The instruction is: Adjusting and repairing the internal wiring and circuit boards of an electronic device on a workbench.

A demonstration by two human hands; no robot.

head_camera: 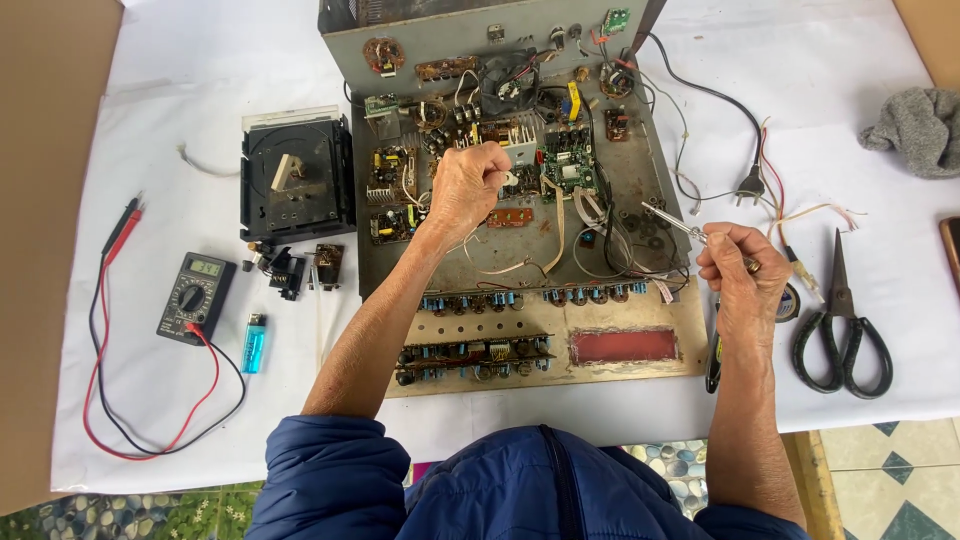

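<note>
White tablecloth point(150, 400), left hand point(465, 190) hiding its pinched part, phone point(951, 250) cropped.

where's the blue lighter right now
In the head view the blue lighter lies on the white cloth, left of the chassis, beside the multimeter.

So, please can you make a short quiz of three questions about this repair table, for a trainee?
1. True or false: the left hand is over the open metal chassis.
2. What lies on the white cloth just right of the multimeter? A) a blue lighter B) a spoon C) a cup
3. Which tool does the right hand hold?

Key: 1 true. 2 A, the blue lighter. 3 a thin metal-tipped tool, probably a soldering iron; the black scissors lie unused to its right.
</note>
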